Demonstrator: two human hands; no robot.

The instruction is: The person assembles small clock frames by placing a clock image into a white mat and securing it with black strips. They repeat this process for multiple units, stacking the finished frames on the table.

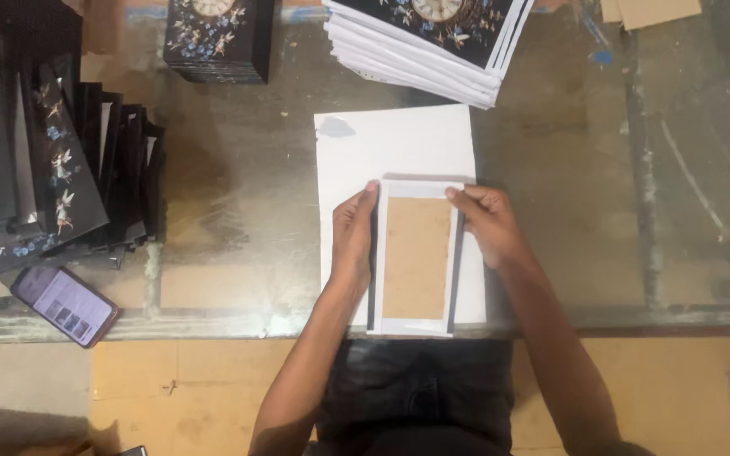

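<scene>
A brown cardboard panel [416, 256], framed by folded white flaps with dark strips along both long sides, lies on a white sheet [399, 143] at the near edge of the table [238, 194]. The left hand [353, 241] and right hand [487, 224] press flat against its sides, grip released, clasping nothing.

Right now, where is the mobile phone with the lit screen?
In the head view, the mobile phone lies at the left on the glass table, near its front edge, just below the leaning black printed covers.
</scene>
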